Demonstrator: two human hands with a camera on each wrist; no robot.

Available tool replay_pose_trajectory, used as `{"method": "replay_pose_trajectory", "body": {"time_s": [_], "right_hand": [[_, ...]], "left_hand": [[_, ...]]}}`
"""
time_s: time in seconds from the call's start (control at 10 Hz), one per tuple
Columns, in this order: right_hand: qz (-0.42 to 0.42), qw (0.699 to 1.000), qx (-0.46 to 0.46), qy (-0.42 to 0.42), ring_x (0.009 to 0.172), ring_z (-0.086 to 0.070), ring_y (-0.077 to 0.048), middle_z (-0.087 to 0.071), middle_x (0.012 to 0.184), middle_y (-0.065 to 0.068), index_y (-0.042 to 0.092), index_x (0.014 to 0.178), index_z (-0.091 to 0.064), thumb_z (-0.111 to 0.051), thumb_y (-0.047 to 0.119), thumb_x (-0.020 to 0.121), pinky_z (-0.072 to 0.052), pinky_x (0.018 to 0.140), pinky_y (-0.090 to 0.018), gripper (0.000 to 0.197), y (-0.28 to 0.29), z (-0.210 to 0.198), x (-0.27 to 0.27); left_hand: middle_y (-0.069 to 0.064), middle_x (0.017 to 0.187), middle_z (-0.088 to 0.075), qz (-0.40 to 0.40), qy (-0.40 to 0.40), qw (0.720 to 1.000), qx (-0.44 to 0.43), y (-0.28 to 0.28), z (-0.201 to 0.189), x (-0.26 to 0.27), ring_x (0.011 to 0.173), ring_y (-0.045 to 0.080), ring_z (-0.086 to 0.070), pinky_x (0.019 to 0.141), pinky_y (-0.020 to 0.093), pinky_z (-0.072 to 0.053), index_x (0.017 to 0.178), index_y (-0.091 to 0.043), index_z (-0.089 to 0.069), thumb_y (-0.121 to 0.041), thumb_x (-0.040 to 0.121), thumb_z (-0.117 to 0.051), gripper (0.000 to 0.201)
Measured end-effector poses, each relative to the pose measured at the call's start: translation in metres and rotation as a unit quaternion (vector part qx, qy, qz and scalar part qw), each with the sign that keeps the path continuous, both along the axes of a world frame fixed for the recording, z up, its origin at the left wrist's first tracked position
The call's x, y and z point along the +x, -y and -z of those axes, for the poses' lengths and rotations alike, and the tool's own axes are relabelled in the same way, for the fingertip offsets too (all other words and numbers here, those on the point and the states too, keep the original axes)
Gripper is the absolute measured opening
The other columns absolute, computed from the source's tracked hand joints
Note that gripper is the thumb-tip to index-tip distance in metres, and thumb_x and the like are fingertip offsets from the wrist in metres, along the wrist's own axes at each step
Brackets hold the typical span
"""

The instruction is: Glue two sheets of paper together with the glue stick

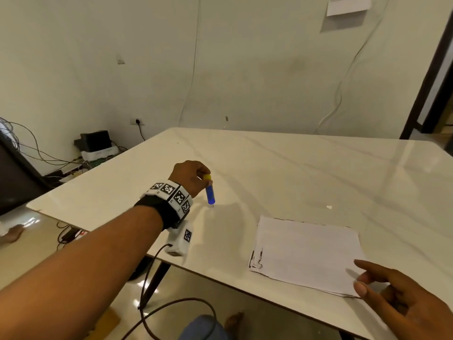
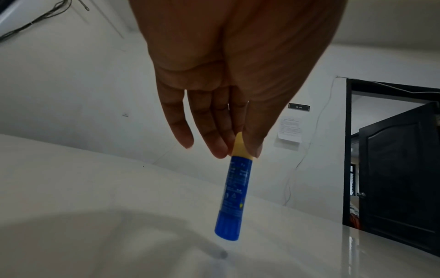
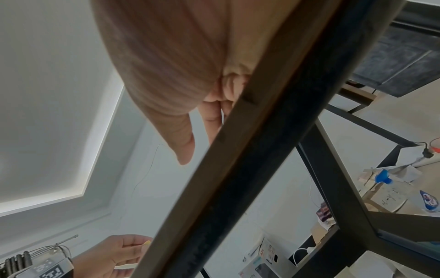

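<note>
Left hand [image 1: 190,176] is reached out over the bench [image 1: 306,173] with the arm stretched forward, pinching the yellow end of the glue stick [image 1: 209,192] between thumb and fingertips, so the blue tube hangs down, a bit tilted, with its bottom end just off the white surface or barely touching, hard to say. Right hand [image 1: 402,300] sits at the near right edge of the bench, fingers loose and spread, holding nothing, fingertips right by the near corner of the paper sheets [image 1: 306,253], which lie flat and well apart from the glue stick.
</note>
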State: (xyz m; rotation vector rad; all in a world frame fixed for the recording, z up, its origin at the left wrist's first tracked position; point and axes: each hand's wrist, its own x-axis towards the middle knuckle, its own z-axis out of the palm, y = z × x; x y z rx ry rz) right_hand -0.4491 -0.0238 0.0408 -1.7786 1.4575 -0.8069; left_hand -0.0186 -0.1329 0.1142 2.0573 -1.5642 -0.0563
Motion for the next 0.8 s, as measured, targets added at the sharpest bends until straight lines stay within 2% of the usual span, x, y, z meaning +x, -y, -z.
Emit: {"method": "replay_pose_trajectory", "body": {"time_s": [0.2, 0.3, 0.4, 0.5, 0.6, 0.7, 0.8], "right_hand": [[0.005, 1.000, 0.001, -0.003, 0.059, -0.059, -0.011, -0.070, 0.094, 0.021, 0.056, 0.103, -0.065, -0.067, 0.054, 0.067, -0.046, 0.058, -0.010, 0.036, -0.002, -0.004, 0.002], [0.005, 1.000, -0.001, -0.001, 0.061, -0.060, -0.010, -0.069, 0.093, 0.022, 0.059, 0.101, -0.064, -0.068, 0.053, 0.068, -0.045, 0.059, -0.010, 0.034, -0.002, -0.004, 0.002], [0.007, 1.000, -0.016, -0.002, 0.061, -0.060, -0.010, -0.069, 0.091, 0.022, 0.060, 0.101, -0.063, -0.073, 0.044, 0.076, -0.045, 0.061, -0.010, 0.031, -0.001, -0.001, 0.003], [0.015, 1.000, -0.025, -0.004, 0.061, -0.059, -0.012, -0.069, 0.089, 0.020, 0.053, 0.100, -0.068, -0.075, 0.035, 0.080, -0.044, 0.061, -0.010, 0.027, -0.001, 0.001, 0.003], [0.033, 0.999, -0.038, 0.009, 0.061, -0.057, -0.013, -0.068, 0.086, 0.019, 0.047, 0.097, -0.072, -0.075, 0.030, 0.082, -0.045, 0.063, -0.014, 0.022, 0.001, 0.005, 0.003], [0.058, 0.997, -0.048, 0.022, 0.065, -0.059, -0.012, -0.067, 0.086, 0.021, 0.044, 0.096, -0.072, -0.074, 0.030, 0.084, -0.047, 0.068, -0.020, 0.019, 0.000, 0.003, 0.005], [0.079, 0.994, -0.056, 0.040, 0.068, -0.062, -0.010, -0.067, 0.086, 0.025, 0.044, 0.096, -0.072, -0.073, 0.033, 0.085, -0.045, 0.068, -0.019, 0.016, 0.000, 0.002, 0.008]], "left_hand": [[0.004, 0.103, -0.075, -0.003, -0.013, 1.000, 0.006, -0.002, 0.016, 0.001, 0.092, 0.018, -0.068, 0.080, 0.020, -0.043, 0.106, -0.013, -0.073, -0.021, 0.082, -0.078, 0.026], [0.002, 0.102, -0.076, -0.007, -0.018, 1.000, 0.003, -0.003, 0.019, 0.001, 0.089, 0.017, -0.067, 0.081, 0.022, -0.045, 0.106, -0.013, -0.073, -0.021, 0.082, -0.077, 0.026], [0.001, 0.102, -0.076, -0.007, -0.024, 1.000, -0.002, -0.004, 0.024, 0.002, 0.082, 0.013, -0.062, 0.080, 0.021, -0.044, 0.107, -0.014, -0.072, -0.021, 0.082, -0.078, 0.027], [0.000, 0.103, -0.076, -0.010, -0.039, 0.999, -0.011, -0.006, 0.026, 0.002, 0.080, 0.012, -0.060, 0.079, 0.019, -0.042, 0.109, -0.014, -0.071, -0.021, 0.081, -0.078, 0.030], [0.001, 0.108, -0.074, -0.015, -0.061, 0.998, -0.017, -0.010, 0.028, 0.002, 0.082, 0.014, -0.062, 0.080, 0.021, -0.044, 0.115, -0.015, -0.068, -0.022, 0.081, -0.079, 0.036], [0.004, 0.118, -0.070, -0.011, -0.078, 0.996, -0.044, -0.021, 0.024, 0.000, 0.091, 0.020, -0.068, 0.081, 0.022, -0.046, 0.124, -0.014, -0.063, -0.022, 0.080, -0.081, 0.048], [0.007, 0.129, -0.062, 0.000, -0.080, 0.990, -0.117, -0.050, 0.030, -0.014, 0.099, 0.022, -0.067, 0.081, 0.023, -0.044, 0.134, -0.012, -0.056, -0.019, 0.084, -0.077, 0.054]]}}
